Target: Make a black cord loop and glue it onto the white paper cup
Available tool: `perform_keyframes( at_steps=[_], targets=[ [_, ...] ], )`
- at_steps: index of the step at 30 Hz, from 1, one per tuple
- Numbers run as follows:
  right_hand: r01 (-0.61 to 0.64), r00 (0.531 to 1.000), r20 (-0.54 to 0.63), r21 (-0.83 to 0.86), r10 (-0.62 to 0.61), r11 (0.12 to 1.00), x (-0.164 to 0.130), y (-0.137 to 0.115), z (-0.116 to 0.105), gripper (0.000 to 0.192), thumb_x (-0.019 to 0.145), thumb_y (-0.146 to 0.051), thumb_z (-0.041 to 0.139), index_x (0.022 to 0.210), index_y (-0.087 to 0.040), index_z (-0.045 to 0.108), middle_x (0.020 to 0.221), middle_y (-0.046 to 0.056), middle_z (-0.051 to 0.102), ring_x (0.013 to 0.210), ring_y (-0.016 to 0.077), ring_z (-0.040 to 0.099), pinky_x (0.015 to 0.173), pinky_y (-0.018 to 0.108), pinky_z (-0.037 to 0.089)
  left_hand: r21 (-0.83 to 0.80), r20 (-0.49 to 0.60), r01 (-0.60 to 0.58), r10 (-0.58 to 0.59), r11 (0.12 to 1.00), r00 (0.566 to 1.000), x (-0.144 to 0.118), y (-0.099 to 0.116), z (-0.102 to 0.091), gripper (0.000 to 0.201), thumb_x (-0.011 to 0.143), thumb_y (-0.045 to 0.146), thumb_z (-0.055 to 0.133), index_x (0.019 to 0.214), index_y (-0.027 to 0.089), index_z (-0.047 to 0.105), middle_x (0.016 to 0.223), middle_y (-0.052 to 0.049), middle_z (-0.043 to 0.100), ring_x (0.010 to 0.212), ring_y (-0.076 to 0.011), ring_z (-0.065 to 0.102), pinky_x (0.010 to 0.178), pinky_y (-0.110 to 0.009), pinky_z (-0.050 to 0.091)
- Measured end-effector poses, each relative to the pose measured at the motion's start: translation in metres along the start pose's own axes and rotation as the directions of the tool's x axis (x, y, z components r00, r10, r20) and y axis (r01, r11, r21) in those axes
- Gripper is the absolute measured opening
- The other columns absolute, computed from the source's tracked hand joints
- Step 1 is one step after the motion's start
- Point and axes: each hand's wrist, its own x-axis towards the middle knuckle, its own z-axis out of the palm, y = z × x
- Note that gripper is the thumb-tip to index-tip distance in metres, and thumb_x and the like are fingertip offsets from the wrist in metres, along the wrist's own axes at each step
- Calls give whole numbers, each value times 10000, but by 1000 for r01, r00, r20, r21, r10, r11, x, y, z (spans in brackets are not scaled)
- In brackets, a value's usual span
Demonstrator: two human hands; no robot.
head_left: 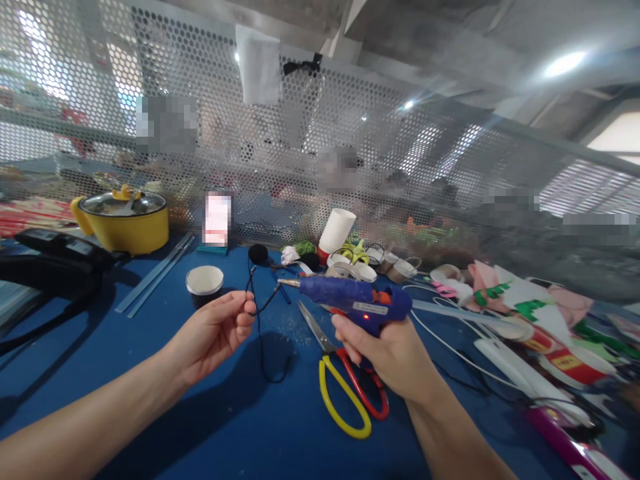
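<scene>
Matt blue plastic glue gun [356, 301], glossy metal-bladed scissors [345, 380], thin black cord [260, 320], perforated metal screen [350, 153].

Blue worktable [150, 413], surface cluttered along far edge. Perforated metal mesh partition [400, 167] runs full width behind table, leaning away to right (lens distortion likely adds to that). White paper sheet [259, 65] hangs on mesh near top, black clip [303, 65] beside it. Beyond mesh: blurred shapes, bright daylight patches at left. Grey concrete ceiling [425, 33] above, round ceiling lamp [565, 63] lit at upper right. Bright window [617, 137] at far right edge.
</scene>
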Motion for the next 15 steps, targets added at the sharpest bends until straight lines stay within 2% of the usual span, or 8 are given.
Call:
perform_keyframes(
  at_steps=[8, 15],
  targets=[
    [-11, 997, 73, -40, 14, 999, 2, 1, -5, 232, 725, -334, 542, 576, -158, 517, 384, -41, 453, 369, 79, 444, 434, 210, 425, 1, -16, -28, 28, 1000, 999, -1, 2, 3, 226, 797, 9, 373, 685, 76, 558, 566, -7, 519, 422, -27, 484, 403, -110, 454],
    [-11, 1000, 16, -22, 11, 1000, -2, -2, 0, 238, 720, -342, 539, 570, -164, 488, 394, -49, 420, 365, 71, 416, 416, 202, 413, -3, -37, -44, 44, 999, 998, -1, 1, 3, 232, 812, 34, 368, 683, 80, 556, 565, -6, 515, 417, -30, 480, 386, -116, 448]
  ],
)
